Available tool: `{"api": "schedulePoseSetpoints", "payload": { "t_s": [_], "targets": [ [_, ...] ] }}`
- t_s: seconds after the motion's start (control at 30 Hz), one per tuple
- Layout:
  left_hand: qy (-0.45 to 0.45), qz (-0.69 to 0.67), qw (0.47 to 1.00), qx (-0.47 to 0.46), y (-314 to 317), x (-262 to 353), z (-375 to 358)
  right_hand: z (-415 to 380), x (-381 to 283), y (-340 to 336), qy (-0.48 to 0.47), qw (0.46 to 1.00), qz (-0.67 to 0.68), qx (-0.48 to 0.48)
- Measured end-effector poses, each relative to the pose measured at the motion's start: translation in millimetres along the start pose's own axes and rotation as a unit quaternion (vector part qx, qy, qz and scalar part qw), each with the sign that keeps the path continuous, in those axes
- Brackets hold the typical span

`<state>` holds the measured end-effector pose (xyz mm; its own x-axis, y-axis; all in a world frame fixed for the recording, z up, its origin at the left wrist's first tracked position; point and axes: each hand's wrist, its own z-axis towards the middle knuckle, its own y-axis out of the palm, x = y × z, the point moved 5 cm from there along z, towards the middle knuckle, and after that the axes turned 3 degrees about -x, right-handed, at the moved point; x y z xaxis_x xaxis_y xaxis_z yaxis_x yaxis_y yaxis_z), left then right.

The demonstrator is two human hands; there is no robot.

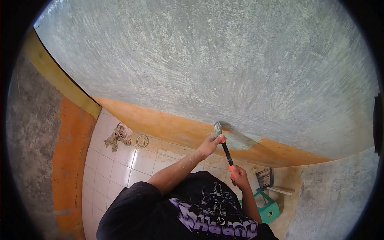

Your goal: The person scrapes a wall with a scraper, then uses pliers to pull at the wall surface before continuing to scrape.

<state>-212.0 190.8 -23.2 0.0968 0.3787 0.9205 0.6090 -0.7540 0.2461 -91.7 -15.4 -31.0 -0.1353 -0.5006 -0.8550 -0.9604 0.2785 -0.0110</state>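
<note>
The scraper (pixel 227 153) slants between both hands, its metal head (pixel 218 127) at the orange band (pixel 172 130) of the wall (pixel 192 60), just beside a pale scraped patch (pixel 240 140). The left hand (pixel 209 146) is closed around the shaft just below the head; the right hand (pixel 240 177) is closed around the orange grip at the lower end. Right of the right hand, a dark slotted tray (pixel 264 178) sits by a pale ribbed rod (pixel 281 191), near a green stool (pixel 269 211). Farther left, a ring-shaped item (pixel 142 141) lies on the tiled floor (pixel 116 172) near its wall-side edge, and a crumpled cloth (pixel 118 136) lies toward the floor's far-left corner.
</note>
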Motion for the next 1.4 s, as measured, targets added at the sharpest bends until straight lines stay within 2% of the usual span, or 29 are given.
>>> {"api": "schedulePoseSetpoints", "payload": {
  "t_s": [0.1,0.3,0.43,0.53,0.63,0.7,0.8,0.9,1.0,1.2,1.3,1.4],
  "targets": [
    [-0.056,-0.001,0.998,0.002,1,-7,5,-1,-3,-3,0.005,1.000,-0.008,-0.004],
    [-0.053,-0.047,0.996,0.054,-24,1,-11,21,-12,3,-0.017,0.999,-0.034,-0.015],
    [-0.061,-0.001,0.998,0.009,-8,1,-4,5,-7,-7,0.010,0.999,-0.038,0.004],
    [-0.028,0.025,0.999,-0.033,3,4,4,0,-5,-12,0.008,1.000,-0.027,0.006],
    [-0.038,-0.004,0.999,0.011,-14,4,-5,9,-8,-2,-0.002,0.999,-0.039,-0.005],
    [-0.044,0.011,0.999,0.012,-21,5,-4,17,-9,7,-0.012,0.999,-0.043,-0.019],
    [-0.049,0.027,0.998,0.000,-15,-1,-1,10,-2,2,-0.012,0.999,-0.044,0.009],
    [-0.051,0.020,0.998,-0.012,-5,-4,6,-1,-2,-7,0.030,0.999,-0.023,0.011],
    [-0.052,0.024,0.998,0.001,-11,-4,-1,8,-1,-1,-0.015,0.998,-0.054,0.001],
    [-0.047,0.014,0.999,0.002,-9,3,-2,2,1,9,0.007,1.000,-0.003,0.011],
    [-0.038,-0.015,0.999,0.020,-21,5,-10,13,1,20,-0.017,0.999,-0.029,-0.008],
    [-0.038,-0.036,0.997,0.053,-45,9,-19,41,-3,31,-0.081,0.990,-0.116,-0.005]
  ]
}}
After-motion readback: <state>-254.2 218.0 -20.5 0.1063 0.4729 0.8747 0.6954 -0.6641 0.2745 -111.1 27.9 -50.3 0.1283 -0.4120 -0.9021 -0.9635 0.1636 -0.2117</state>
